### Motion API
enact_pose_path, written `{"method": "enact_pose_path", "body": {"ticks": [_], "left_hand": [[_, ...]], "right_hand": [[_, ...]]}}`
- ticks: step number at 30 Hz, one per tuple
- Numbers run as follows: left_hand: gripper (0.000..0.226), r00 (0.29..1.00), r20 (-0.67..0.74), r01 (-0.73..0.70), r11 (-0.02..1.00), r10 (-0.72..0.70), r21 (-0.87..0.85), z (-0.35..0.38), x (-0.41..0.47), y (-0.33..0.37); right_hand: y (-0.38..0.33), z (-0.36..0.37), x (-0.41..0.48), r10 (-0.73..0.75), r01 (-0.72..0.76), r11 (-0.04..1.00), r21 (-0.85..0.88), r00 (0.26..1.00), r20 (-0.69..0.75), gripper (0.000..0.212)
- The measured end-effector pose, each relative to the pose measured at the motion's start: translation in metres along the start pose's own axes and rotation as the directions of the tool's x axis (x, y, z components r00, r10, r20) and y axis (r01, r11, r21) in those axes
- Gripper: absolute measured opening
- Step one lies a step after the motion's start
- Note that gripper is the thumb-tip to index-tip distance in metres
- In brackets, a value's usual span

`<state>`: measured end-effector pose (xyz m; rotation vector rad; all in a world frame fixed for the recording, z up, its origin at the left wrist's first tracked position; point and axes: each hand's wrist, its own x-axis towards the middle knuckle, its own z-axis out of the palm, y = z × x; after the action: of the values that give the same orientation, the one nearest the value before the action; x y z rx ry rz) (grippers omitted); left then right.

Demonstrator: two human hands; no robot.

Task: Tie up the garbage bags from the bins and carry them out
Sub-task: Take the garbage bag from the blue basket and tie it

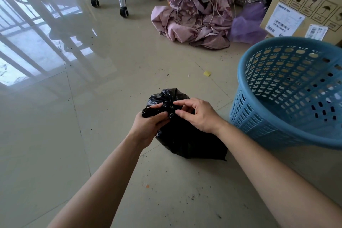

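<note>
The black bag [185, 135] sits on the floor just left of the blue bin [288, 94]. To tie it well, the person should pull both ends tight. The left hand [148, 126] is closed around one twisted end. The right hand [198, 114] is half open, pinching the knot [169, 106] with its fingertips.

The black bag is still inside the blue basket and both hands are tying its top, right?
Not quite. The head view shows the black bag out on the floor beside the blue basket, not inside it. The left hand and right hand are indeed working at its gathered top.
</note>
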<state>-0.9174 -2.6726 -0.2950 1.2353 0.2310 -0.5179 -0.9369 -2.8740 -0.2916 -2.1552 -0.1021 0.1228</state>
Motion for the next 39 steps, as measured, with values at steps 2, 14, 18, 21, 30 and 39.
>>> {"method": "enact_pose_path", "body": {"ticks": [2,14,18,21,30,39], "left_hand": [[0.029,1.000,0.017,-0.015,1.000,0.015,0.025,0.002,-0.002,0.001],[0.005,0.955,-0.220,-0.116,0.933,0.199,0.341,-0.023,0.002,0.018],[0.005,0.961,-0.234,-0.052,0.928,0.147,0.369,-0.028,-0.001,0.012],[0.040,0.953,-0.279,-0.021,0.940,0.122,0.339,-0.028,-0.001,0.007],[0.066,0.948,-0.152,0.298,0.947,-0.279,0.119,0.013,-0.016,-0.044],[0.023,0.918,-0.355,0.254,0.949,-0.176,0.186,-0.005,-0.054,-0.079]], "right_hand": [[-0.002,0.000,0.002,-0.007,0.007,1.000,-0.004,1.000,0.011,0.029],[0.020,-0.011,-0.007,-0.232,0.010,0.774,-0.633,0.934,-0.270,0.008],[0.029,-0.008,-0.015,-0.150,-0.040,0.835,-0.549,0.944,-0.295,0.013],[0.039,-0.013,-0.020,-0.025,-0.111,0.874,-0.472,0.962,-0.271,0.034],[0.060,0.007,-0.041,0.457,-0.453,0.882,0.127,0.889,-0.001,0.089],[0.072,0.064,-0.107,0.441,-0.379,0.855,0.354,0.891,-0.110,0.065]]}}
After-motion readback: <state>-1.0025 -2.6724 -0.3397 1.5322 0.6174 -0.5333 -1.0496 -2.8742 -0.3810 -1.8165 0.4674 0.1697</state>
